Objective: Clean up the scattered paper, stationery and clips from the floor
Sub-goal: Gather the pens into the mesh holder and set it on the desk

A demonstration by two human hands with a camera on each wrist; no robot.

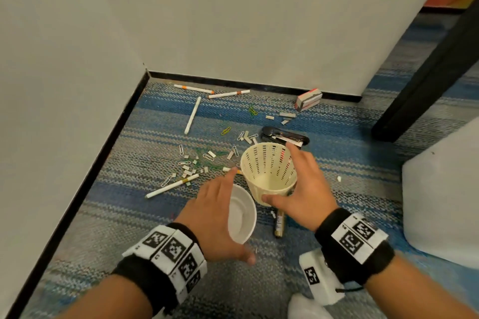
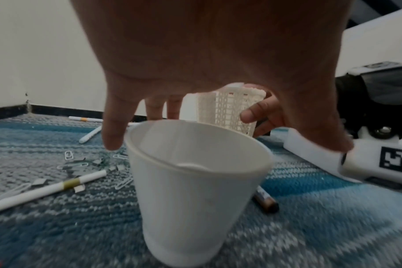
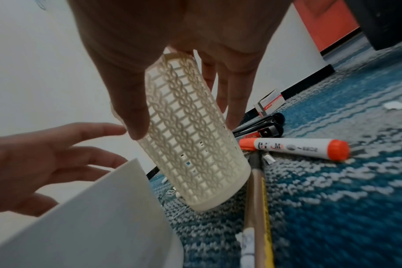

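Fingers (image 3: 135,116) of the right hand (image 1: 304,189) curled round the cream lattice pen holder (image 1: 269,171), tilted, base at the carpet floor (image 1: 350,163). Left hand (image 1: 215,210) spread and relaxed over the white paper cup (image 1: 242,215), gripping nothing. Pens (image 1: 171,186), paper clips (image 1: 207,156) and staple strips (image 1: 286,114) scattered beyond; stapler (image 1: 285,134) behind the holder.
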